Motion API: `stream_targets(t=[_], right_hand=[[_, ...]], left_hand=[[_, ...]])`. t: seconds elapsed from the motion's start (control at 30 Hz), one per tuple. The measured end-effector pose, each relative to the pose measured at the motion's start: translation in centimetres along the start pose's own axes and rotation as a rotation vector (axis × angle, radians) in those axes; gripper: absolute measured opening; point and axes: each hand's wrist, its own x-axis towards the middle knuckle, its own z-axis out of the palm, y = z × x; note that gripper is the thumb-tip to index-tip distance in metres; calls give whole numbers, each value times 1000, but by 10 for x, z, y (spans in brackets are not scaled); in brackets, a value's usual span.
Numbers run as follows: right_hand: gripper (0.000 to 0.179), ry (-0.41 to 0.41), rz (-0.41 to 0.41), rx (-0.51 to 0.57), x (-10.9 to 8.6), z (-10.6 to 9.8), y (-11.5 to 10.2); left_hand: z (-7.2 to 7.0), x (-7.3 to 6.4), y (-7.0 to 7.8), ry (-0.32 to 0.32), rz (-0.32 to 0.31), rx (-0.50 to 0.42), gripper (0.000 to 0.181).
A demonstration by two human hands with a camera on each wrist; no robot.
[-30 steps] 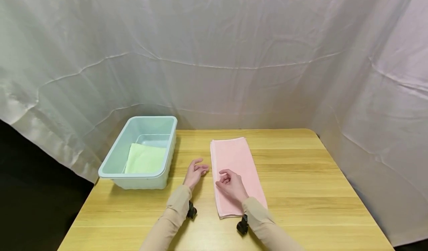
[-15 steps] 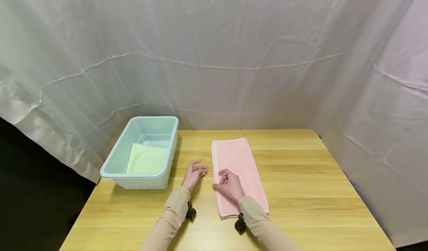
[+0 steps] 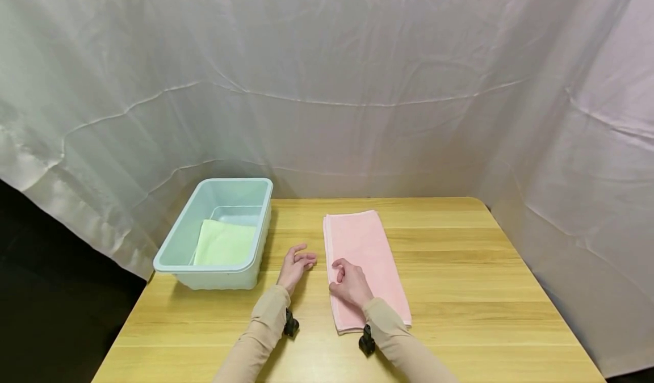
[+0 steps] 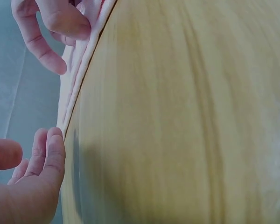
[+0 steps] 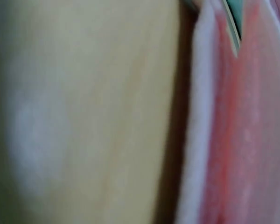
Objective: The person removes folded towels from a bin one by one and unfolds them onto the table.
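Observation:
A folded pink towel with pale hemmed edges lies lengthwise on the wooden table. My right hand is over it, fingers bent, with the thumb at its left edge. In the left wrist view, the right thumb meets the towel's edge, while the index finger stands apart. The grip is partly hidden there. Layers of the towel part near the top of the right wrist view. Just left of the towel, my left hand hovers with relaxed fingers and holds nothing.
On the left of the table stands a pale blue plastic basin, with a folded light-green cloth inside. Grey curtains hang behind and beside the table. A small black camera is strapped to each wrist.
My right thumb first reached left past the towel's edge, then drew back in against it. The left hand has barely moved; the towel lies as before.

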Motion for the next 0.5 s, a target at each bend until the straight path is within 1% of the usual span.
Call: stream_targets(t=[0.17,0.5], right_hand=[[41,5,-10,-5,0,0,2],[39,4,-48,51,1,-3,9]], left_hand=[[0,-1,1,-5,-1,-16,40],[0,-1,0,-28,12,-29,39]])
